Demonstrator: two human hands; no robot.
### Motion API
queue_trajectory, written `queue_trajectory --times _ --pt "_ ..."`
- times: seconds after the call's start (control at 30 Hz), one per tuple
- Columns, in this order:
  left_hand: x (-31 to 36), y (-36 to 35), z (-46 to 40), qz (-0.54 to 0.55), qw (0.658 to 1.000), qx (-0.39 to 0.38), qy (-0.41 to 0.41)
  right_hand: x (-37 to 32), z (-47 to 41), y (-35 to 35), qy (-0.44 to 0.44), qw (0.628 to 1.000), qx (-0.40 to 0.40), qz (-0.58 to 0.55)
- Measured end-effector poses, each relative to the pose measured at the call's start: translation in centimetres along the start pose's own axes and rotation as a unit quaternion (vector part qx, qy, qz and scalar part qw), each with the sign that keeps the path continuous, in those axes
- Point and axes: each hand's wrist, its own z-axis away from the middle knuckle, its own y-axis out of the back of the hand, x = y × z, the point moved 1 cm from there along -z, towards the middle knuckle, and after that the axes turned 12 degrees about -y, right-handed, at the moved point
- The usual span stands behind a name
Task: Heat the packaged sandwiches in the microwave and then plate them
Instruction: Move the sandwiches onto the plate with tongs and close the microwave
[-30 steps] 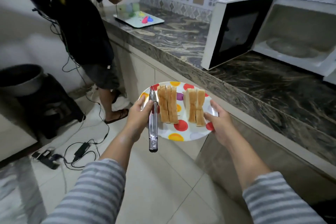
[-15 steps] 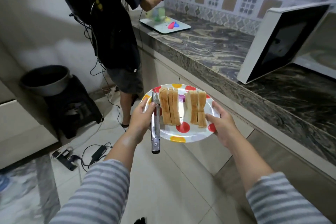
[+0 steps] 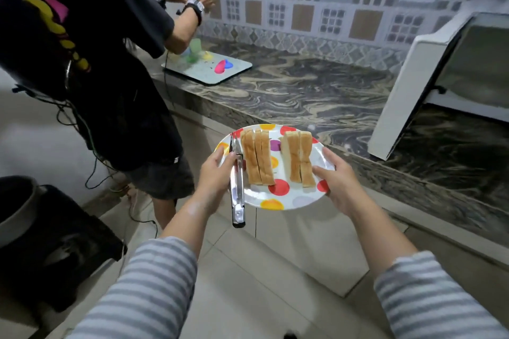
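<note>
Polka-dotted, the plate (image 3: 286, 197) is gripped at its edges by both hands above the floor, beside the desk (image 3: 316, 96). Left hand (image 3: 217, 177) fingers also clamp metal tongs (image 3: 237, 184); right hand (image 3: 337, 180) fingers curl under the rim. Sandwiches (image 3: 278, 158) stand between them.

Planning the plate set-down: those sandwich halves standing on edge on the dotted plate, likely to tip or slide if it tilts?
Probably tippy: the sandwich halves stand on narrow edges, in two separate groups, with nothing bracing them. The plate looks glossy, so sliding seems likely too. Left hand also pins the tongs against the rim, and right hand holds the opposite edge, so keeping it level seems wise.
</note>
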Motion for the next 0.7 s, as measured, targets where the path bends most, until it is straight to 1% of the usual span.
queue_trajectory --times 0.13,0.2,0.3,0.4,0.53,0.63,0.7 --pt "-1.4 -2.3 -7.4 0.002 0.999 -0.041 -0.012 -3.2 -4.5 0.4 0.009 0.999 0.031 -0.005" --pt "-1.9 -3.9 -11.3 0.008 0.999 -0.048 -0.013 -5.0 -6.9 0.7 0.017 0.999 0.044 -0.010" --pt "-2.3 -6.5 -16.7 0.035 0.996 -0.074 -0.018 -7.9 -11.0 1.3 0.029 0.996 0.084 0.000" --pt "-2.6 -9.0 -21.5 0.035 0.996 -0.085 -0.020 -10.1 -14.8 2.0 0.035 0.993 0.117 -0.003" --pt "-3.1 -12.4 -27.2 0.038 0.993 -0.111 -0.020 -12.7 -18.5 3.0 0.024 0.988 0.154 -0.008" --pt "-3.5 -14.9 -30.5 0.055 0.991 -0.123 -0.005 -13.8 -20.5 3.9 0.033 0.982 0.187 0.000" --pt "-4.1 -16.8 -32.4 0.045 0.988 -0.148 -0.008 -14.0 -22.1 4.7 0.022 0.977 0.213 0.000"
